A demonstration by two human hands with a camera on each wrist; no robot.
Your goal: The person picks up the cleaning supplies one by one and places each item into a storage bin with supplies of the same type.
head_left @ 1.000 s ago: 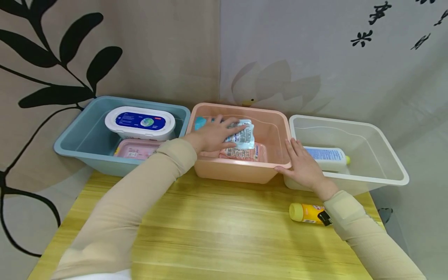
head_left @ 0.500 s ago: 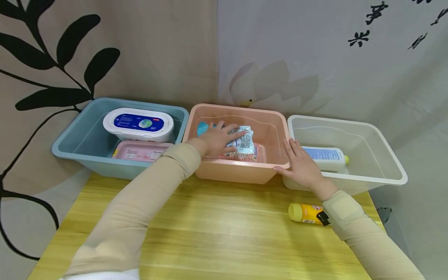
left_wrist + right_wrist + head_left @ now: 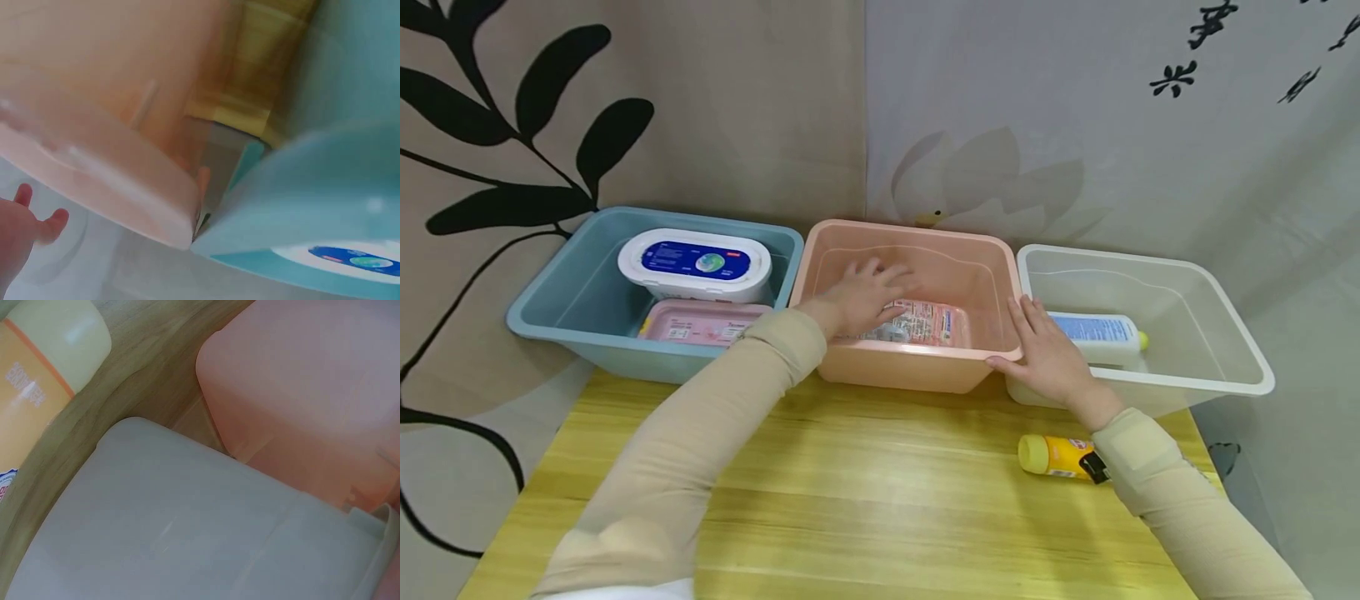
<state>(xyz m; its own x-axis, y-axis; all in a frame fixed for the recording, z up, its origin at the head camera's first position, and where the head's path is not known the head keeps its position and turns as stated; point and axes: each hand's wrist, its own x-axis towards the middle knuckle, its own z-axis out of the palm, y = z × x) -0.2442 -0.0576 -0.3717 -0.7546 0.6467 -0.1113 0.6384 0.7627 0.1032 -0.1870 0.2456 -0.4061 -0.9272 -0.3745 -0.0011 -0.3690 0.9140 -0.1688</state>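
My left hand (image 3: pixel 867 298) reaches into the pink bin (image 3: pixel 917 354) with its fingers spread. In the left wrist view, part of the left hand (image 3: pixel 25 231) shows at the lower left, past the pink bin's rim, holding nothing visible. On the bin's floor, beside the fingertips, lies a clear pack with red print (image 3: pixel 928 323); the hand hides part of the bin's inside. My right hand (image 3: pixel 1051 354) rests, fingers extended, where the rims of the pink bin and the white bin (image 3: pixel 1195 385) meet. A white bottle with a blue label (image 3: pixel 1097 333) lies inside the white bin.
The blue bin (image 3: pixel 572 329) on the left holds a white wipes tub (image 3: pixel 696 265) and a pink box (image 3: pixel 700 323). A yellow bottle (image 3: pixel 1056 457) lies on the wooden table (image 3: pixel 865 492), partly behind the right sleeve. A patterned cloth (image 3: pixel 760 108) hangs behind.
The light-blue pouch under my left hand has gone out of sight, uncovering more of the clear pack. The left hand has shifted slightly; the right hand stays on the rims.
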